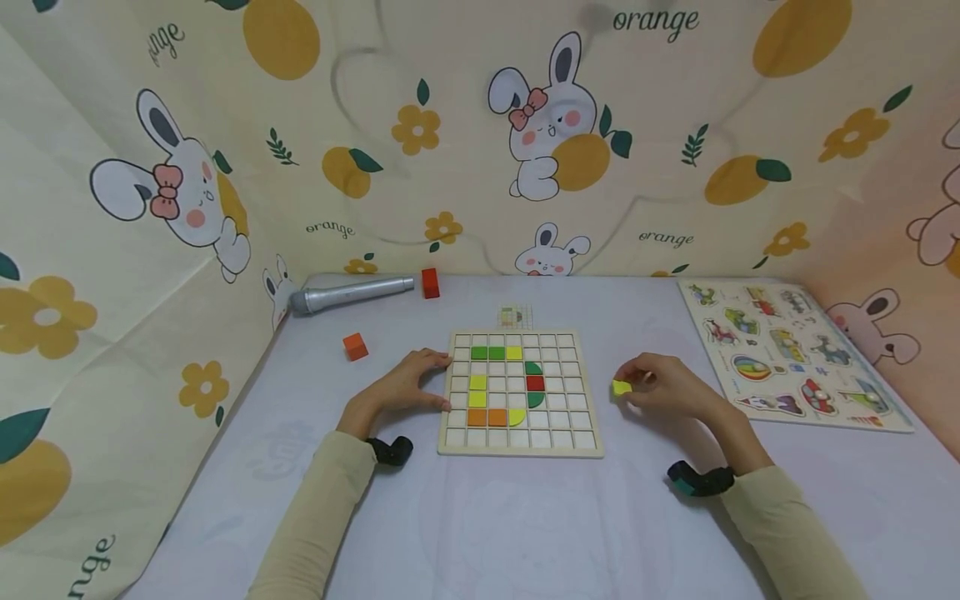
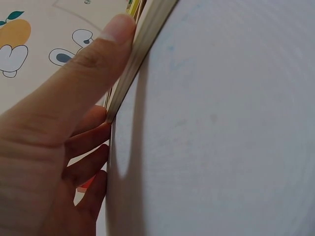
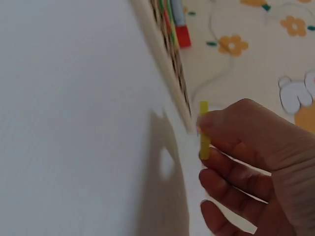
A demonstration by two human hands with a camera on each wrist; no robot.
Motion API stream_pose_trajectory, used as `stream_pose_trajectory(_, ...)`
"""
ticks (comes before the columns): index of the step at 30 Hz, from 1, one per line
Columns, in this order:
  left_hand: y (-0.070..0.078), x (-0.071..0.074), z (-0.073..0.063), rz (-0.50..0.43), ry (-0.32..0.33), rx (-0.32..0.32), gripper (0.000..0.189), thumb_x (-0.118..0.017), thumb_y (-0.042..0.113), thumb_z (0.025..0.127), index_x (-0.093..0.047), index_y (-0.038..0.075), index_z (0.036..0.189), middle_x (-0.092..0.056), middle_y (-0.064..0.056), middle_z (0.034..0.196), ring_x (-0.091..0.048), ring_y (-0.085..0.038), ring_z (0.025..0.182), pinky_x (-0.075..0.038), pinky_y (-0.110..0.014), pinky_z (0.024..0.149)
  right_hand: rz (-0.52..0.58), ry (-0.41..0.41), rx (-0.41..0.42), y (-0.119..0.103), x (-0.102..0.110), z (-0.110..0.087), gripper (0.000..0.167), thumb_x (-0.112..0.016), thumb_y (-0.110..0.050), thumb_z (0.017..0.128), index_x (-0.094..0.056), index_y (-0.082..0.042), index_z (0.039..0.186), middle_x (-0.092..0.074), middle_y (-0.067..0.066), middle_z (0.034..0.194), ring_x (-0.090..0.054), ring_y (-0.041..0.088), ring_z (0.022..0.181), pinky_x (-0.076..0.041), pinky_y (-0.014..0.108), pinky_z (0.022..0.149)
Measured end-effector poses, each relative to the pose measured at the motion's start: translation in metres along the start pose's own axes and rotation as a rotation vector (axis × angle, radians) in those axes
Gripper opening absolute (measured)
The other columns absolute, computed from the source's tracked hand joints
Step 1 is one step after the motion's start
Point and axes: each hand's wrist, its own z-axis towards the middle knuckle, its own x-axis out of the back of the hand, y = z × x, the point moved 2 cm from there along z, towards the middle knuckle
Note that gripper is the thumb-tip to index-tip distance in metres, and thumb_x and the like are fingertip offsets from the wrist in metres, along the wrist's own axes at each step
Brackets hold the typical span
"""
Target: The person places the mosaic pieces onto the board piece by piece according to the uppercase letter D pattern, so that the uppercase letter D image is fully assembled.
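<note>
A square wooden grid board lies on the table, with green, yellow, orange and red tiles in some of its cells. Against its left edge rest the spread thumb and fingers of my left hand. In the left wrist view, the thumb touches the board's side. My right hand pinches a small yellow tile between thumb and fingers, just right of the board. Seen edge-on in the right wrist view, that yellow tile looks thin.
An orange block sits left of the board. Behind it, a grey microphone lies beside a red block. A small pattern card is at the board's far edge. On the right lies a picture puzzle board.
</note>
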Motion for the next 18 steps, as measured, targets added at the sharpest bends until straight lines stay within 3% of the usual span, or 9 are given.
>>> stream_pose_trajectory(11, 0.001, 0.0, 0.0, -0.002, 0.001, 0.003, 0.084, -0.079, 0.044, 0.07, -0.043, 0.015, 0.14, -0.038, -0.002, 0.144, -0.027, -0.022, 0.134, -0.022, -0.044, 0.112, 0.129, 0.064, 0.093, -0.059, -0.04, 0.07, 0.026, -0.073, -0.014, 0.081, -0.069, -0.006, 0.105, -0.063, 0.003, 0.094, -0.054, 0.019, 0.086, -0.05, 0.034, 0.077)
stream_pose_trajectory(18, -0.001, 0.0, 0.001, 0.002, 0.0, -0.018, 0.083, -0.079, 0.044, 0.071, -0.043, 0.013, 0.14, -0.038, -0.004, 0.143, -0.028, -0.023, 0.133, -0.022, -0.044, 0.112, 0.137, 0.084, 0.197, -0.089, -0.07, 0.103, 0.026, -0.072, -0.012, 0.081, -0.068, -0.004, 0.106, -0.064, 0.006, 0.098, -0.057, 0.02, 0.086, -0.051, 0.035, 0.075)
